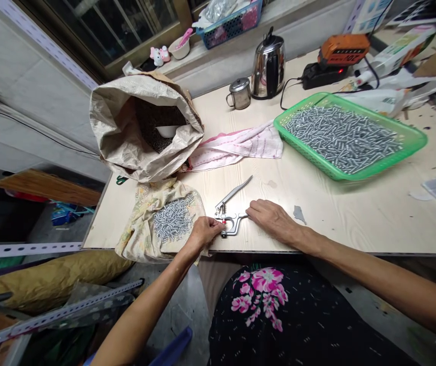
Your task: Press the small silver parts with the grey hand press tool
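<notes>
A silver pair of snap-fastener pliers (234, 219) lies at the table's front edge, its upper handle raised and a spring and red part at its jaws. My right hand (273, 219) is closed on the end of the lower handle. Pinched fingers of my left hand (206, 231) are at the jaws beside the red part; whatever they hold is too small or hidden to make out. Just left of that hand, a heap of small silver metal pieces (172, 218) lies on a patterned yellowish cloth (137, 223).
Behind the cloth stands an open woven sack (107, 127) with a white scoop (167, 131) inside. A green basket (359, 175) full of metal pieces sits at right. Further back are a pink-white towel (241, 147), a metal mug (240, 94), a kettle (267, 66) and an orange battery (343, 50) on a charger.
</notes>
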`<state>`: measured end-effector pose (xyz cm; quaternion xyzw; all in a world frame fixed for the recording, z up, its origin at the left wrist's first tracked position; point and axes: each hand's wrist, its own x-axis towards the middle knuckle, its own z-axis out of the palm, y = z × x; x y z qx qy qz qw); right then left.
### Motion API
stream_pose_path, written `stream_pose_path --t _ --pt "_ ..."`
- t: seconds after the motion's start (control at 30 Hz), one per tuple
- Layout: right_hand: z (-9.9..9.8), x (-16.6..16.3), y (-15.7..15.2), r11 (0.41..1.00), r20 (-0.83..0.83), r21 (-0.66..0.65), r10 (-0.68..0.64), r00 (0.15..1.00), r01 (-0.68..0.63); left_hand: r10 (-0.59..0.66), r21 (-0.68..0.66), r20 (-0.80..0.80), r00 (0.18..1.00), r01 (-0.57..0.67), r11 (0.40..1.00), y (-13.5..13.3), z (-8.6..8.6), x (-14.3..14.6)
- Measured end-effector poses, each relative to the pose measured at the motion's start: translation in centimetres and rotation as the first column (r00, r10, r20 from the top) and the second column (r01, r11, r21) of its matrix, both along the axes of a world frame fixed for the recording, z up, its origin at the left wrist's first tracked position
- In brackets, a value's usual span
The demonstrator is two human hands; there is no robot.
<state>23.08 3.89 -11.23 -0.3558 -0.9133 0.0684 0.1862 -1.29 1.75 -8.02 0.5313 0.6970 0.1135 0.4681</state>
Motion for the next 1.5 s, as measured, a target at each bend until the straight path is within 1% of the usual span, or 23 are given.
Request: stream_pose_path --t 0.1,0.2,0.27,0.33,0.43,0.53,0.67,0.77,0.93,0.97,1.0,1.03,1.07,1.1,1.17,1.23,1.3,1.33,1.4,1.5 --pt "1.1 0.8 1.0 0.994 -0.001 -0.103 0.029 1.000 -0.029 0.004 0.003 -0.009 1.000 -0.004 1.000 -0.3 0.1 0.1" --pt "2.1 1.9 3.2 0.993 0.029 -0.117 0.036 0.999 -0.033 0.021 -0.020 -0.017 1.000 -0.021 1.000 -0.4 0.0 0.1" --pt "2.3 2.3 5.0 0.989 0.082 -0.135 0.066 0.994 -0.054 0.030 -0.036 -0.020 0.999 -0.031 0.999 -0.4 -0.1 0.1" --pt "2.1 2.4 6.7 0.979 0.131 -0.171 0.134 0.982 -0.110 0.037 -0.041 -0.025 0.999 -0.038 0.998 -0.4 -0.2 0.1" --pt "1.8 2.0 8.0 0.970 0.161 -0.178 0.192 0.968 -0.163 0.042 -0.038 -0.013 0.999 -0.043 0.998 -0.4 -0.2 0.1" --pt "2.1 1.5 7.9 0.976 0.185 -0.162 0.177 0.967 -0.148 0.058 -0.048 0.006 0.998 -0.057 0.997 -0.6 -0.1 0.2" --pt "3.0 1.4 7.1 0.980 0.228 -0.152 0.163 0.960 -0.130 0.077 -0.063 0.017 0.997 -0.076 0.995 -0.8 0.0 0.3" --pt "3.5 1.5 6.7 0.980 0.234 -0.151 0.160 0.959 -0.126 0.077 -0.056 -0.013 0.997 -0.077 0.995 -0.7 0.0 0.4" --pt "3.7 1.6 6.1 0.986 0.250 -0.110 0.151 0.956 -0.127 0.064 -0.066 -0.070 0.996 -0.068 0.996 -0.7 0.2 0.4" --pt "3.8 1.6 6.0 0.986 0.257 -0.109 0.149 0.955 -0.125 0.053 -0.054 -0.100 0.994 -0.059 0.997 -0.8 0.4 0.5" --pt "3.8 1.6 5.8 0.986 0.261 -0.112 0.148 0.954 -0.122 0.039 -0.012 -0.150 0.988 -0.041 0.999 -1.1 0.5 0.7" --pt "3.8 1.6 5.7 0.986 0.262 -0.118 0.147 0.954 -0.120 0.022 0.062 -0.217 0.976 -0.009 0.998 -1.4 0.7 0.9" --pt "3.9 1.6 5.5 0.985 0.258 -0.123 0.147 0.955 -0.118 0.004 0.162 -0.289 0.957 0.045 0.986 -1.6 0.9 1.3" --pt "3.8 1.6 5.3 0.985 0.249 -0.125 0.146 0.957 -0.118 -0.016 0.270 -0.354 0.935 0.119 0.955 -1.8 1.0 1.8" --pt "3.7 1.7 5.0 0.985 0.225 -0.126 0.146 0.963 -0.120 -0.075 0.445 -0.438 0.896 0.288 0.848 -1.8 1.2 3.1" --pt "3.3 1.7 4.8 0.984 0.202 -0.127 0.147 0.968 -0.123 -0.182 0.518 -0.485 0.856 0.448 0.729 -1.0 1.1 4.5" --pt "3.0 1.9 4.6 0.985 0.182 -0.130 0.133 0.974 -0.110 -0.292 0.521 -0.524 0.800 0.572 0.634 0.4 0.7 5.7" --pt "2.8 2.0 4.6 0.987 0.171 -0.130 0.112 0.979 -0.091 -0.344 0.502 -0.536 0.771 0.619 0.604 1.2 0.6 6.0" --pt "2.8 2.3 4.5 0.990 0.152 -0.133 0.058 0.987 -0.037 -0.435 0.446 -0.545 0.717 0.687 0.574 2.7 0.4 6.4" --pt "3.3 2.7 4.3 0.985 0.152 -0.172 0.030 0.988 -0.004 -0.497 0.373 -0.563 0.660 0.740 0.560 4.1 0.5 6.4"
